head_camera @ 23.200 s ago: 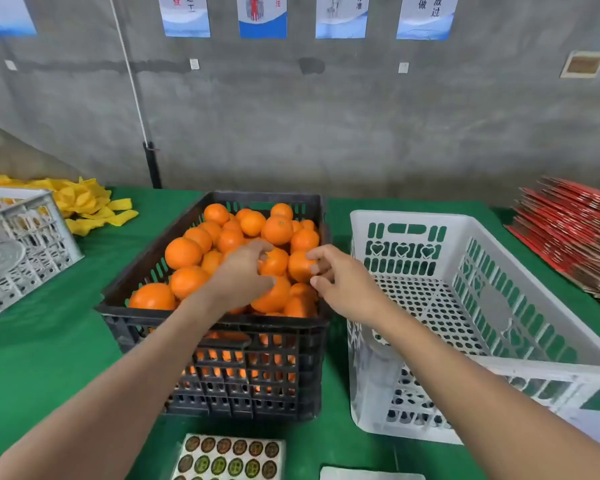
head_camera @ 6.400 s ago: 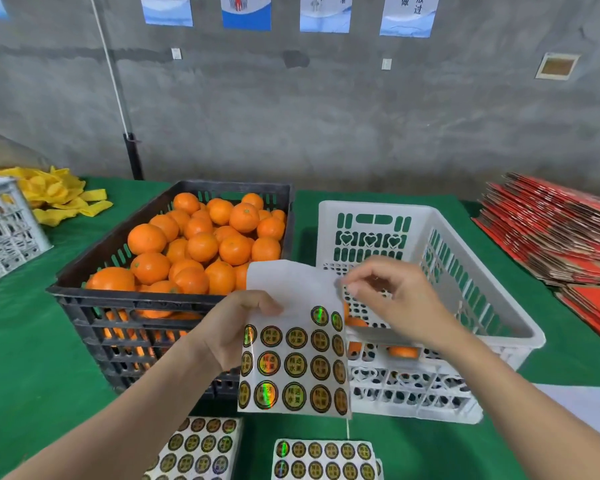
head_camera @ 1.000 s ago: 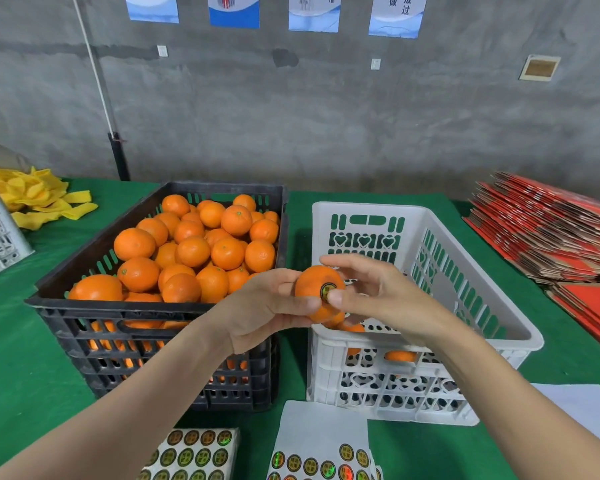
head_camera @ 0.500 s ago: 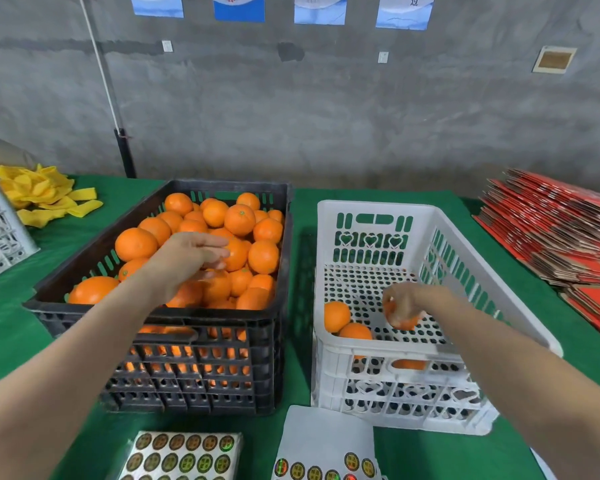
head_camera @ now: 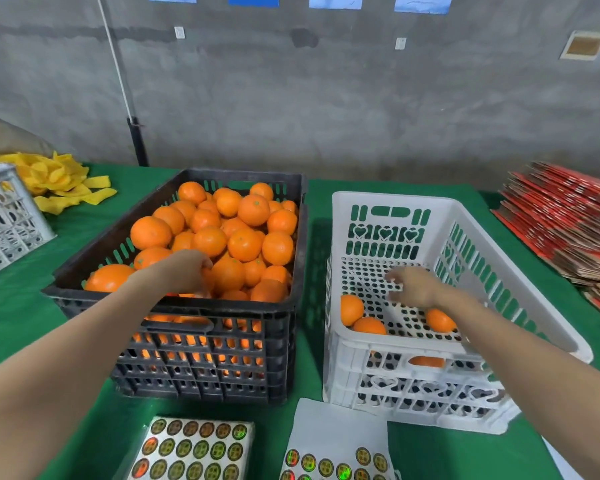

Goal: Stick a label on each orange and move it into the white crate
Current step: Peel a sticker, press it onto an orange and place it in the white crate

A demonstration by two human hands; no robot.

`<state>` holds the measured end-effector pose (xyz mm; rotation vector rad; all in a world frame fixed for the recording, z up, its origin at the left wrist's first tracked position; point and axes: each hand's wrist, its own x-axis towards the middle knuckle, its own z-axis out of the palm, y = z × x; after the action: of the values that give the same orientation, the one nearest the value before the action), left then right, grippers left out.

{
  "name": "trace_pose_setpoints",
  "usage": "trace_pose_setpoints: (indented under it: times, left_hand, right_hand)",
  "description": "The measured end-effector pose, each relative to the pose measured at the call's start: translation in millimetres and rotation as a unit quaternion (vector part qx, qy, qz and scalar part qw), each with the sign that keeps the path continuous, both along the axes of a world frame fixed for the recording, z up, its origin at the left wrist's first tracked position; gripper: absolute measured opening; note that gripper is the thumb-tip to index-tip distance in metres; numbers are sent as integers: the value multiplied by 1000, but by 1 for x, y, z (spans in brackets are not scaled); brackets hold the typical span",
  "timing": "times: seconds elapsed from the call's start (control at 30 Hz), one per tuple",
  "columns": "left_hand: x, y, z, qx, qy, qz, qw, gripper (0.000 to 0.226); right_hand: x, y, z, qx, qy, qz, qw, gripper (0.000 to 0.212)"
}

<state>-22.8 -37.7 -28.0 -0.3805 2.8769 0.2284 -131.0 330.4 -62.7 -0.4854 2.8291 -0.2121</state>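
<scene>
A black crate [head_camera: 291,306] left of centre is heaped with oranges [head_camera: 253,209]. My left hand [head_camera: 184,271] reaches down into its near side, fingers curled over an orange [head_camera: 207,277] in the pile. Beside it on the right stands the white crate [head_camera: 388,199], with three oranges on its perforated floor: two at the near left [head_camera: 351,308] and one near the front [head_camera: 439,320]. My right hand [head_camera: 413,285] hovers inside the white crate just above and left of that last orange, with loose fingers and nothing in it. Sheets of round labels [head_camera: 336,455] lie before the crates.
A stack of label sheets [head_camera: 191,448] lies at the front left on the green table [head_camera: 14,306]. Another white crate [head_camera: 4,216] and yellow foam nets [head_camera: 59,181] sit at the far left. Red flattened cartons [head_camera: 568,220] are piled on the right. A concrete wall stands behind.
My right hand has let the labelled orange go onto the white crate's floor and risen slightly. My left hand has dropped lower onto the oranges in the black crate.
</scene>
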Motion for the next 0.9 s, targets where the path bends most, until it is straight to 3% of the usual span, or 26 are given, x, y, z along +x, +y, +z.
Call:
trace_pose_setpoints:
  times: [0.03, 0.1, 0.17, 0.2, 0.23, 0.3, 0.4, 0.47, 0.57, 0.67, 0.73, 0.8, 0.9]
  left_hand:
    - [-1, -1, -1, 7, -3, 3, 1000, 69]
    - [0, -2, 1, -10, 9, 1, 1000, 61]
    - [0, -2, 0, -31, 35, 5, 999, 48]
    - [0, -3, -2, -25, 53, 20, 998, 45]
    - [0, -6, -3, 1, 82, 45, 996, 42]
    - [3, -9, 0, 115, 173, 110, 972, 39]
    - [10, -1, 13, 310, 318, 152, 883, 46]
    - [18, 14, 24, 406, 351, 132, 834, 49]
    - [44, 49, 34, 536, 284, 35, 794, 33]
    - [75, 80, 27, 583, 204, -50, 785, 40]
    - [89, 96, 11, 576, 159, -92, 797, 39]
    - [99, 107, -12, 580, 122, -102, 799, 64]
    - [116, 117, -46, 579, 70, -77, 809, 78]
  right_hand:
    - [9, -5, 9, -90, 73, -9, 993, 40]
    - [37, -20, 28, -288, 194, -3, 938, 20]
    - [81, -36, 41, -434, 230, 79, 867, 8]
    - [104, -42, 40, -458, 222, 141, 849, 9]
    - [125, -47, 33, -455, 202, 198, 845, 11]
    - [152, -54, 1, -381, 120, 266, 877, 14]
    - [156, -64, -62, -165, -9, 279, 946, 30]
    - [148, -71, -96, -31, -81, 236, 968, 44]
    - [140, -85, -125, 54, -117, 181, 975, 58]
    - [140, -95, -139, 73, -100, 135, 983, 66]
    - [142, -98, -141, 62, -77, 135, 986, 50]
    - [144, -96, -139, 36, -70, 136, 988, 31]
    - [148, -91, -132, -22, -79, 148, 986, 27]
